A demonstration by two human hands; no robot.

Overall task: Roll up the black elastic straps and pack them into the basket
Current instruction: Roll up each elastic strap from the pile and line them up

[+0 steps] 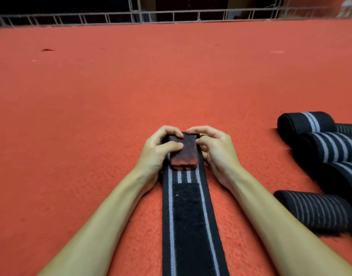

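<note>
Black elastic strap [191,246] with grey stripes is lying flat on the red carpeted table [91,116], running from the near edge straight away toward the middle. There's a long black Velcro patch [186,204] on the near stretch.

The far end of it is folded over into a small flat wad [184,154], and that bit of Velcro is covered in reddish lint. Both hands are on that wad. The left hand [158,151] is curled around its left side with the thumb pressed across the top. The right hand [215,150] is gripping the right side, fingers hooked over the far edge. Forearms rest on the table on either side of the strap.

Off to the right, well apart from the hands, there's a cluster of rolled straps [330,148], same black with grey stripes, lying touching each other, with one more roll [320,212] nearer.

A wire rack [171,16] runs along the far edge of the table.
</note>
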